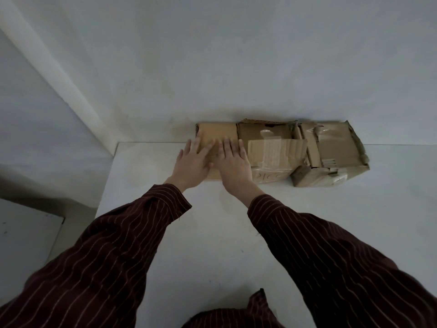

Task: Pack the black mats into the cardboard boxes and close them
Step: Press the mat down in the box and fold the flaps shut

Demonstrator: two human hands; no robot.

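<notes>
A: What lay under the hands?

B: A white tabletop (212,233), with a pale wall (236,55) rising just beyond the fingertips. Against that wall sat a row of three cardboard boxes (279,152), touching one another, running from under the hands off to their right.

A: And the hands themselves?

B: Both were flat and spread, gripping nothing. The left hand (191,162) and the right hand (233,162) rested side by side on top of the leftmost box (216,136), palms down on its flaps.

A: The other two?

B: The middle box (272,150), just right of the right hand, had taped flaps lying across its top. The far-right box (335,152) looked crumpled, its flaps ragged and not lying quite flat.

A: Any black mats?

B: None showed; I judged them already inside.

A: So which step?

B: Closing, I'd say: pressing the last flaps down. Next would call for checking that they stay shut, then perhaps tidying the far-right box's loose flaps.
</notes>
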